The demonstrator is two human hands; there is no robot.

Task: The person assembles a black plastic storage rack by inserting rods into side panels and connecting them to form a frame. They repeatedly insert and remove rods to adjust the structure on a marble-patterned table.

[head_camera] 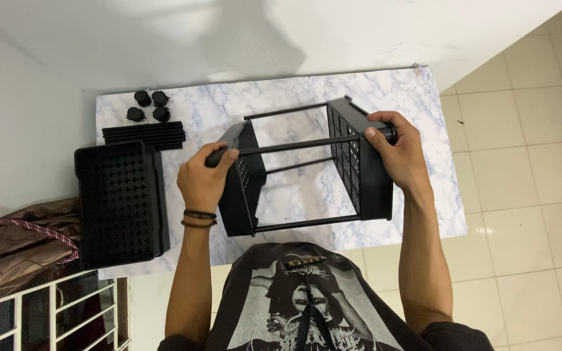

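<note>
both hands (204, 181) (399, 151) grip a black rack (359, 166) on a marble mat (294, 97).

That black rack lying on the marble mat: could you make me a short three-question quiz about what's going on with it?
1. True or false: both hands grip the rack.
2. How many black caster wheels lie at the mat's far left corner?
3. What lies left of the left hand? A) a spare perforated tray B) a hammer

Key:
1. True; the right hand holds the other end.
2. Four.
3. A.
</note>
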